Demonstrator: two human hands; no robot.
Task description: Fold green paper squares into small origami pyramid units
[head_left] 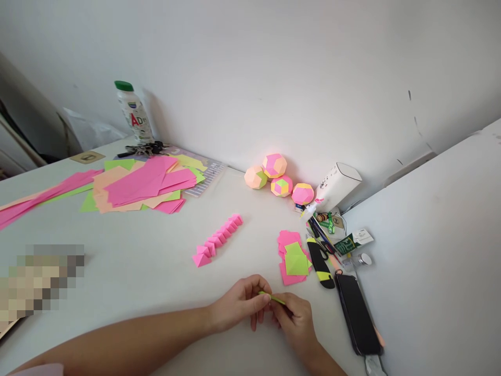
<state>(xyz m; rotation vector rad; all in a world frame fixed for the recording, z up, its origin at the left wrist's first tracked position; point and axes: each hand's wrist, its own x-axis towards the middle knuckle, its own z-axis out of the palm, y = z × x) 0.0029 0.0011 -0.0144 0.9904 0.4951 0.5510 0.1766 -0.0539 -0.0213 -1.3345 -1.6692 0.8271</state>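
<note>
Both hands meet over the near part of the table, pinching one small folded piece of green paper. My left hand grips its left end between thumb and fingers. The right end is in the closed fingers of my right hand. Only a thin green edge shows between them. Just beyond lies a small stack of pink paper pieces with green paper squares on top. A slanting row of folded pink paper units sits farther left.
Paper balls stand by the wall. A utility knife and phone line the right side, near a white box. Loose coloured sheets, keys and a bottle are at back left. A blurred patch covers something at left.
</note>
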